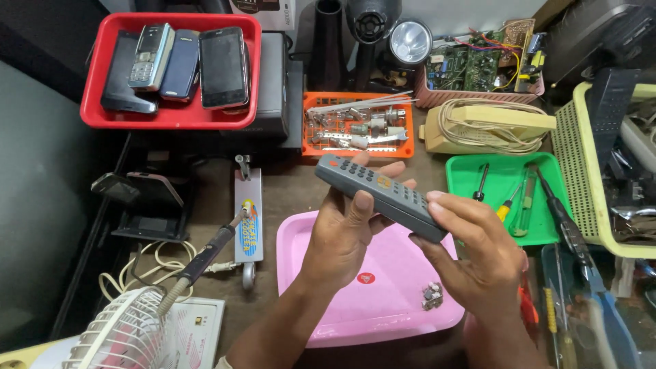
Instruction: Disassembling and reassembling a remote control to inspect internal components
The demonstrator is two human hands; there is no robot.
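A grey remote control [378,193] with dark buttons and one orange button is held above a pink tray [396,301]. My left hand [345,232] grips it from below near the middle, thumb on its near edge. My right hand [475,249] holds the lower right end with the fingertips. A small metal part [432,295] lies on the pink tray below my right hand.
A red tray [96,113] with several phones sits at the back left. An orange tray [406,147] of metal parts and a green tray [465,174] with screwdrivers lie behind. A soldering iron [205,256] and a small white fan [126,335] are at the left.
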